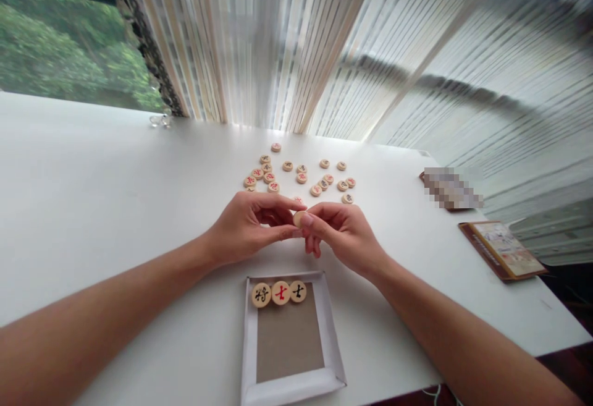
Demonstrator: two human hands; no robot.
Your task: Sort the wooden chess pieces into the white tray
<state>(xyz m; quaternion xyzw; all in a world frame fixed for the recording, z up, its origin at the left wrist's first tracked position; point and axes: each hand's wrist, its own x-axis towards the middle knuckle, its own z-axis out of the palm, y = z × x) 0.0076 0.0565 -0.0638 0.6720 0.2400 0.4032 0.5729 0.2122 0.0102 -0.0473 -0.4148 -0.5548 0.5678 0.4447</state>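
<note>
Above the table, my left hand [252,224] and my right hand [345,233] meet at a pale round wooden Chinese chess piece [298,217]. Fingers and thumb of both hands are closed on it, and its marking cannot be made out. Below my hands lies a shallow white box [331,338] with a brown bottom. Along its far side sit three chess pieces in a row: a black-marked one [261,295], a red-marked one [280,293] and another black-marked one [298,291]. Beyond my hands, several red and black pieces [273,187] are scattered; my fingers partly hide the nearest ones.
The white table [139,190] reaches back to a striped curtain [259,47] and a window [60,47]. On the right lie a brown-edged booklet-like item [504,248] and a blurred-out flat item [451,188]. Small clear ornaments [160,121] rest near the curtain's left end.
</note>
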